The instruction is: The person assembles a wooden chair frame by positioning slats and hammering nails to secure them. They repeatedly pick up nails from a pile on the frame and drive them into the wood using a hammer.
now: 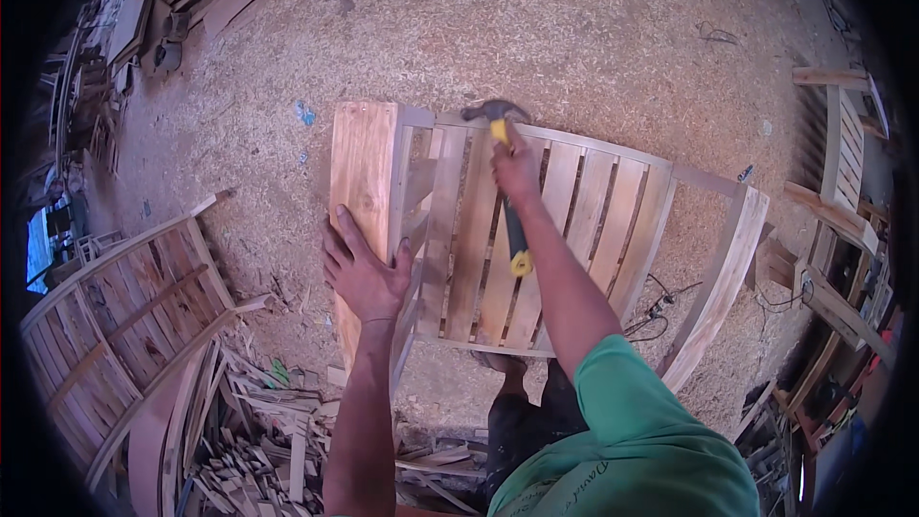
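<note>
A claw hammer (515, 230) with a dark head and a yellow-and-black handle is gripped in my right hand (517, 172), close to its head. The head is over the far rail of a slatted wooden frame (579, 196), near its left end; whether it touches the wood I cannot tell. My left hand (369, 273) rests on a wide wooden board (366, 158) that runs along the frame's left end, its fingers spread over the face and edge. On the right end, a curved wooden board (716, 278) closes off the piece. No nail shows clearly.
Sawdust covers the floor (536, 29). Another slatted frame (153, 306) leans at the left, above a heap of wood offcuts (258, 440). More wooden pieces (842, 148) stand at the right. A dark cable (661, 306) lies beside the right end board.
</note>
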The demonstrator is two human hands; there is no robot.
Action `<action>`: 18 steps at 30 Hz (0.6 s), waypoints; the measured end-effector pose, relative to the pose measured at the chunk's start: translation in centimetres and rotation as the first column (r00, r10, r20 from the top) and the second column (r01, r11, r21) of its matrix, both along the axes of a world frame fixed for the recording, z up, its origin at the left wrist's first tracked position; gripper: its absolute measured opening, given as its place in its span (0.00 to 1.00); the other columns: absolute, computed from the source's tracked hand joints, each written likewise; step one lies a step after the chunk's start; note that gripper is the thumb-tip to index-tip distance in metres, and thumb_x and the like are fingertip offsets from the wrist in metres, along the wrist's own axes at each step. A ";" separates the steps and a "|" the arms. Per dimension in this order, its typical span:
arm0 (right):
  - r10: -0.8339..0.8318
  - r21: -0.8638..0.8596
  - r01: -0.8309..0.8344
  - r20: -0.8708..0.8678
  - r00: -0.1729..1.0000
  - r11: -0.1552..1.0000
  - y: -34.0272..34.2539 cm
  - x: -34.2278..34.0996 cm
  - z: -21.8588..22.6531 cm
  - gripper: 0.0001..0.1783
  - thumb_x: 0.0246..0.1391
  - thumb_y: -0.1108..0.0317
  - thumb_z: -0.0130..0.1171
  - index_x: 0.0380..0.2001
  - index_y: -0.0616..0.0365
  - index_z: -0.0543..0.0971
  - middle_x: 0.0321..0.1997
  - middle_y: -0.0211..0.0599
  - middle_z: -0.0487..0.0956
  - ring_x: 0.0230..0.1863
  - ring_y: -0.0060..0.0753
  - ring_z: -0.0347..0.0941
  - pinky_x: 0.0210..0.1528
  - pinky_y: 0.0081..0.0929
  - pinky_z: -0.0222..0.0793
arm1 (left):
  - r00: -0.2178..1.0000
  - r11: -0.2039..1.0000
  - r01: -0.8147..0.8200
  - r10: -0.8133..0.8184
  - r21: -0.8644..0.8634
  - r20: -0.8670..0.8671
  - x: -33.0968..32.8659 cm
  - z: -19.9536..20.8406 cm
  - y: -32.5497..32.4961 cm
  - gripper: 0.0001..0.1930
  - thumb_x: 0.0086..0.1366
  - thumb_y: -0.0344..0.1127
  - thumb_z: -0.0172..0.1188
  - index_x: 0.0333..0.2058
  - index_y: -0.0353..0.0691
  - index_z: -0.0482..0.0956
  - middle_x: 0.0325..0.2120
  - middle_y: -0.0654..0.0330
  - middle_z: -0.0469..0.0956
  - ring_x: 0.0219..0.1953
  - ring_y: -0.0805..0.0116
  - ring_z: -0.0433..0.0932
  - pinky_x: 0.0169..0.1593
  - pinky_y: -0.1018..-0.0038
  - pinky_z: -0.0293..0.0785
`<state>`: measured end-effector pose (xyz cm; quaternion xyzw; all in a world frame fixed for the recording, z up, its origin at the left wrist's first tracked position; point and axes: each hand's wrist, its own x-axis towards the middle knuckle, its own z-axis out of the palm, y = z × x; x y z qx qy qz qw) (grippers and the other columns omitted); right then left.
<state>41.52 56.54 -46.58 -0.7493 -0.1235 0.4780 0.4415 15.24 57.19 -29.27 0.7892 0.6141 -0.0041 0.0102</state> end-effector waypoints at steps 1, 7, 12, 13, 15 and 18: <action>0.027 0.015 -0.028 0.058 0.998 0.999 1.1 1.6 -1.0 0.35 0.74 0.64 0.58 0.81 0.43 0.67 0.24 0.28 0.77 0.19 0.20 0.69 0.22 0.27 0.70 | 1.000 1.000 0.007 -0.007 0.002 0.030 0.3 0.0 0.1 0.60 0.60 0.64 0.68 0.83 0.44 0.50 0.76 0.33 0.57 0.72 0.28 0.63 0.72 0.37 0.59; 0.562 -0.080 -0.565 0.283 0.777 0.821 4.1 6.7 -1.7 0.33 0.69 0.60 0.61 0.76 0.38 0.73 0.46 0.54 0.87 0.39 0.49 0.87 0.45 0.44 0.82 | 1.000 1.000 0.000 0.000 -0.015 0.029 0.1 -0.2 0.0 0.60 0.58 0.61 0.71 0.83 0.46 0.50 0.77 0.35 0.56 0.72 0.29 0.63 0.70 0.34 0.60; 0.254 -0.178 -0.260 -0.054 0.966 0.949 4.0 5.7 0.5 0.34 0.68 0.60 0.62 0.76 0.40 0.73 0.54 0.58 0.87 0.50 0.57 0.87 0.54 0.45 0.81 | 0.999 0.999 -0.013 0.014 -0.034 0.032 0.5 0.0 0.2 0.61 0.57 0.61 0.71 0.83 0.46 0.50 0.77 0.35 0.56 0.73 0.29 0.61 0.71 0.32 0.59; 0.338 -0.117 -0.330 0.049 0.940 0.937 3.3 5.9 -0.8 0.34 0.70 0.60 0.61 0.77 0.38 0.72 0.43 0.47 0.82 0.39 0.44 0.81 0.43 0.38 0.78 | 0.998 0.999 0.006 -0.004 -0.035 0.055 0.9 -0.3 0.2 0.61 0.57 0.61 0.71 0.83 0.46 0.50 0.77 0.35 0.56 0.73 0.28 0.61 0.72 0.32 0.59; 0.447 -0.068 -0.441 0.121 0.887 0.895 3.3 6.0 -1.1 0.34 0.71 0.61 0.60 0.79 0.37 0.70 0.31 0.35 0.77 0.27 0.31 0.75 0.30 0.31 0.74 | 0.997 1.000 0.022 -0.020 -0.022 0.076 0.5 -0.4 0.3 0.61 0.57 0.61 0.71 0.83 0.45 0.50 0.78 0.35 0.55 0.74 0.28 0.61 0.72 0.31 0.58; 0.472 -0.097 -0.466 0.053 0.880 0.880 4.3 6.8 -0.2 0.34 0.70 0.61 0.59 0.79 0.39 0.70 0.33 0.47 0.83 0.31 0.42 0.81 0.37 0.38 0.77 | 0.999 1.000 0.006 -0.006 -0.009 0.045 -0.6 0.0 0.1 0.61 0.57 0.61 0.71 0.83 0.44 0.50 0.78 0.34 0.55 0.73 0.27 0.61 0.72 0.31 0.58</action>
